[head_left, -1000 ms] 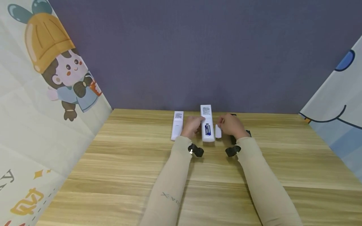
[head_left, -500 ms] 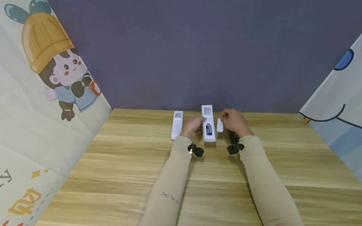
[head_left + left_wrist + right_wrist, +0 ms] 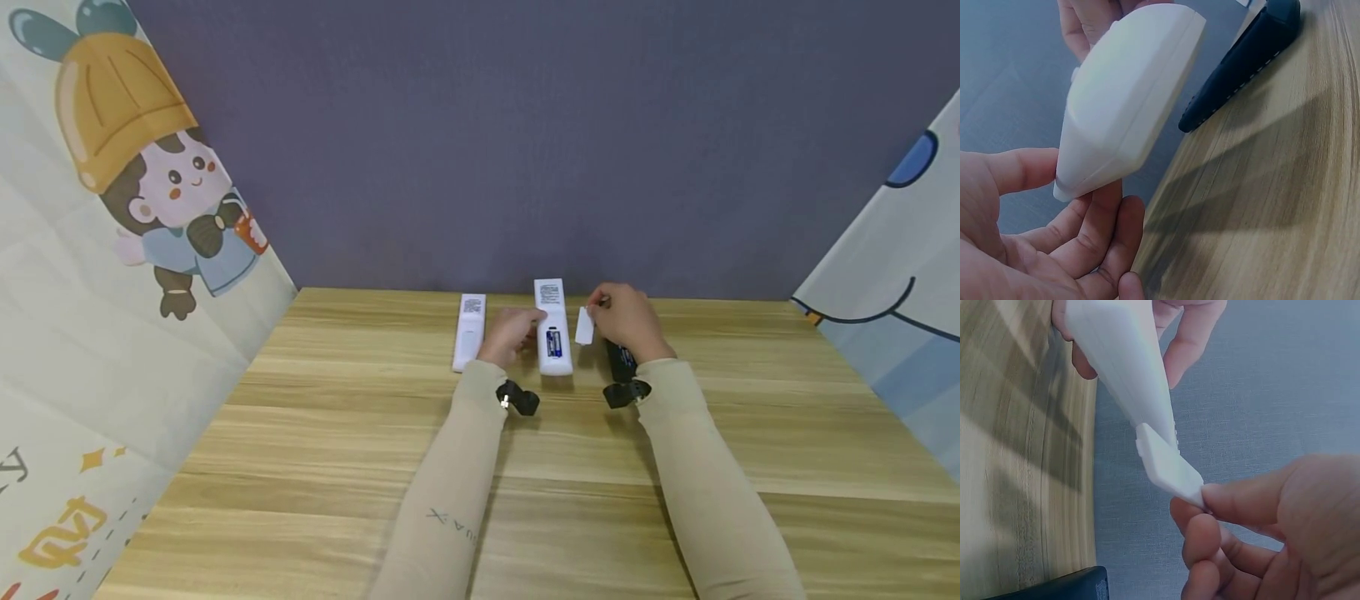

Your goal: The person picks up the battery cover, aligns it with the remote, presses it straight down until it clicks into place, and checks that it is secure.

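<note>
My left hand (image 3: 510, 335) holds a white remote control (image 3: 552, 313) by its left side, thumb on the back and curled fingers beneath, as the left wrist view shows. The remote's back faces up, and two blue batteries (image 3: 553, 343) sit in its uncovered compartment. Between thumb and fingertips my right hand (image 3: 627, 320) pinches the edge of a white battery cover (image 3: 584, 326), just to the right of the remote and apart from the compartment. In the right wrist view the cover (image 3: 1169, 467) hangs tilted and overlaps the remote's outline.
Left of my left hand a second white remote (image 3: 469, 333) lies back up on the wooden table (image 3: 360, 450). A black remote (image 3: 621, 363) lies partly hidden under my right hand. A dark grey wall panel (image 3: 540, 150) rises behind the table's far edge.
My right hand has lifted the battery cover up and away from the table, slightly rightward and farther back. The left hand and its remote have barely moved.
</note>
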The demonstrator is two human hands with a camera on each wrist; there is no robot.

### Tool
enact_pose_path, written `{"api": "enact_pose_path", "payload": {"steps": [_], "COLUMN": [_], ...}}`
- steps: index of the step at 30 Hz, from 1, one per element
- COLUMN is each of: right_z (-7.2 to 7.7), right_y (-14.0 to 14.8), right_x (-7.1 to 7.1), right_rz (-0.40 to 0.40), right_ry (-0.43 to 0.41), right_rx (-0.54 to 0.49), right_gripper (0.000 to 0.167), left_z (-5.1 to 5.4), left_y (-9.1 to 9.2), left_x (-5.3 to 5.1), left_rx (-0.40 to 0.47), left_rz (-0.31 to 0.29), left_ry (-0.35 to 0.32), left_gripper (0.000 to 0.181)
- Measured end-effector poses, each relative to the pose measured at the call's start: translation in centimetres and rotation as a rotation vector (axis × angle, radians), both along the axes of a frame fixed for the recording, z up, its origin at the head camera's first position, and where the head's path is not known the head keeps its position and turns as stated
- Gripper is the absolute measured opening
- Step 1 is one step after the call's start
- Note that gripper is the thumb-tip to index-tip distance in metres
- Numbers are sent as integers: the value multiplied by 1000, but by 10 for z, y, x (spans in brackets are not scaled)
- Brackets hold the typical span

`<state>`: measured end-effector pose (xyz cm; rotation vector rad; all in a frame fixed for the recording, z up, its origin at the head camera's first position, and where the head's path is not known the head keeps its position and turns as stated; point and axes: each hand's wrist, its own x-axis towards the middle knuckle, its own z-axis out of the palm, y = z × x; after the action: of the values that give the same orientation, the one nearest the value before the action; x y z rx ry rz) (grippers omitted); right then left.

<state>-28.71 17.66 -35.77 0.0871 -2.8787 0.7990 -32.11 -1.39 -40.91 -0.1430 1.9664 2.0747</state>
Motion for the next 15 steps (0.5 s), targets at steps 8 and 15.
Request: {"api": "enact_pose_path", "payload": {"steps": [8,15], "right_z": [1,3], "right_y": [-1,-3], "right_x": [1,2], "right_rz": [-16,-26], "right_ry": [-23,11], "right_rx": [-29,-38], "right_gripper": [21,20], "left_z": [-1,-2], "left_y": [0,-1], "left_x": [-1,-3], "left_rx": [-3,-21], "left_rz": [1,-7], "left_ry": [1,14], "left_gripper": [23,24]}}
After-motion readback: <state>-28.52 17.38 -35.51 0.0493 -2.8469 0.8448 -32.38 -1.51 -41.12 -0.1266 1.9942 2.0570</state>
